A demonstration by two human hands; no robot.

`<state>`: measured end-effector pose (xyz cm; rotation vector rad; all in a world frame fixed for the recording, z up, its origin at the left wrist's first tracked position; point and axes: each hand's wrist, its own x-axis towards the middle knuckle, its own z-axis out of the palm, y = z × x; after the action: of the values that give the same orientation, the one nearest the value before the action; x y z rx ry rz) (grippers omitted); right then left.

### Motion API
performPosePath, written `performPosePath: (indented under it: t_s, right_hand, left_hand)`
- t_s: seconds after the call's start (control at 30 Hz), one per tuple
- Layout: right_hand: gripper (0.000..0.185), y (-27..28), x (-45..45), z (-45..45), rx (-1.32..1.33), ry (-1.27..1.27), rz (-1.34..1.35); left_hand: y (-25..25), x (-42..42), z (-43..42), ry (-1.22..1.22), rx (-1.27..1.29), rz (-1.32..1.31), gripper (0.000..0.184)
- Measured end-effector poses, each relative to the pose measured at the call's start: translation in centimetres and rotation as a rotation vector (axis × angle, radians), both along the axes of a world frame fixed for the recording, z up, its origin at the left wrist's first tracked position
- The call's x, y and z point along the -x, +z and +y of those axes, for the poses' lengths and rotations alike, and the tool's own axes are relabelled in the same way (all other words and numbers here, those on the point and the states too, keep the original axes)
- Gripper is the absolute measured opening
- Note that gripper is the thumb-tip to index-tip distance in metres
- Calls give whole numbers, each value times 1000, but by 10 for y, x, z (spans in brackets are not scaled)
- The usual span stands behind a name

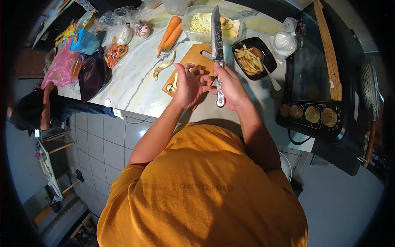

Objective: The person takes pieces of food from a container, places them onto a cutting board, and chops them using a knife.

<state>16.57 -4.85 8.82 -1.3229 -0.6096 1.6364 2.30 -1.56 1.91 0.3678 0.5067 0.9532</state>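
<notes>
Both forearms reach forward over the front edge of the marbled tabletop [135, 78]. The right hand [231, 87] is closed around the handle of one knife [216, 39], blade directed toward the back edge. The left hand [191, 87] is turned palm inward, thumb raised, fingers spread and partly curled; its fingertips lie beside the handle, contact indeterminable. The knife, held above the tabletop near its front edge, has a broad, dark-smudged grey blade and a silvery handle. Beneath: one wooden cutting board [193, 52] bearing pale scraps. Toward the back edge: two carrots [169, 33] and one clear container [199, 37]. Right of the board: one black bowl [270, 58] of pale sticks, with one spoon [272, 79].
</notes>
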Motion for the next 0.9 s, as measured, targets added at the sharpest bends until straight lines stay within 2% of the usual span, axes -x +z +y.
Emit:
performPosePath:
  t_s: [0.57,0.67,0.77,0.9]
  right_hand:
    - [35,6,2,-2,-15,-54,88]
    - [36,-4,-7,3,-26,-23,-29]
    - [36,12,-1,-2,-2,-48,55]
    - [36,-8,1,1,-40,0,35]
  left_hand:
    - [13,-4,-3,-56,-15,124,74]
    - [6,4,2,-83,11,57,74]
    - [10,-2,0,-19,6,76,74]
    - [10,-2,0,-77,-19,43,76]
